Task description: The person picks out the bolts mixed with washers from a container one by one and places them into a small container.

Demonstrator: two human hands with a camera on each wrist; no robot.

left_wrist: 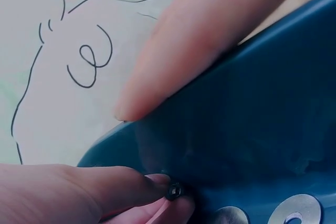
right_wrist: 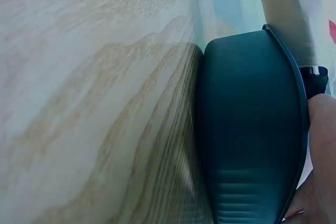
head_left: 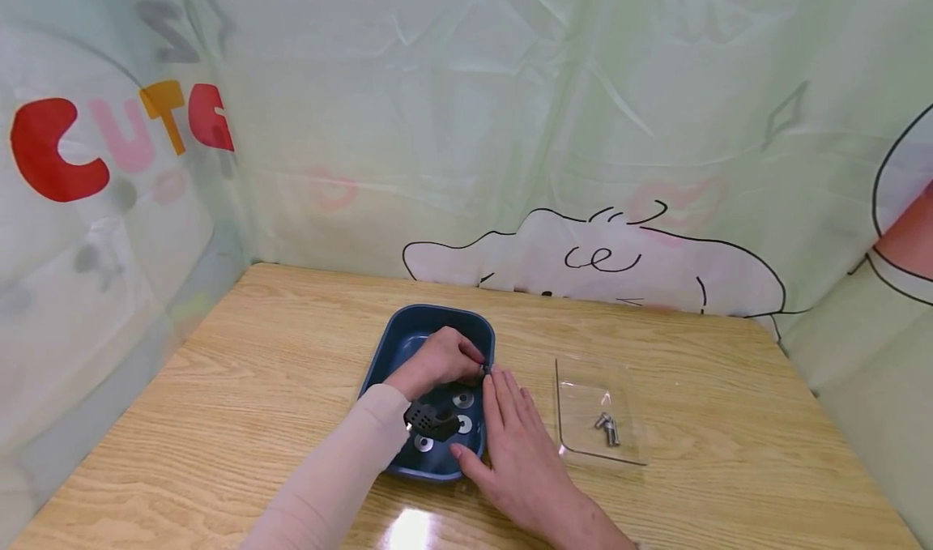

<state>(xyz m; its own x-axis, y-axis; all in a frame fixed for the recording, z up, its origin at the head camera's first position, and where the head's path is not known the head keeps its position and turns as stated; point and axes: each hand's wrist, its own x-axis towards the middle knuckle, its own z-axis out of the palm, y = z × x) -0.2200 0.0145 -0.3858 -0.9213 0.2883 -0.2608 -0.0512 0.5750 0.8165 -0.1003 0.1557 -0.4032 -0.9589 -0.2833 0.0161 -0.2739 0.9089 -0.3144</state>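
Note:
In the head view my left hand (head_left: pixel 440 360) reaches into a dark blue tray (head_left: pixel 408 317), at its right inner wall. Thumb and finger pinch a small dark round piece (left_wrist: pixel 175 191) with a lighter recess in its centre; the fingers hide the rest of it. Several flat metal washers (head_left: pixel 462 400) lie on the tray floor beside and below this hand. My right hand (head_left: pixel 521 453) rests along the tray's right rim, fingers straight, with its thumb at the near right corner. From the right wrist, the tray's outer wall (right_wrist: pixel 252 124) shows, with part of that hand at its rim.
To the right of the blue tray stands a clear plastic tray (head_left: pixel 583 455) with several silver screws (head_left: pixel 611 430) in it. Both trays are on a wooden table (head_left: pixel 291 372). A printed curtain (head_left: pixel 437 129) hangs behind and at the sides. A black wrist camera (head_left: pixel 432 422) sits over the blue tray.

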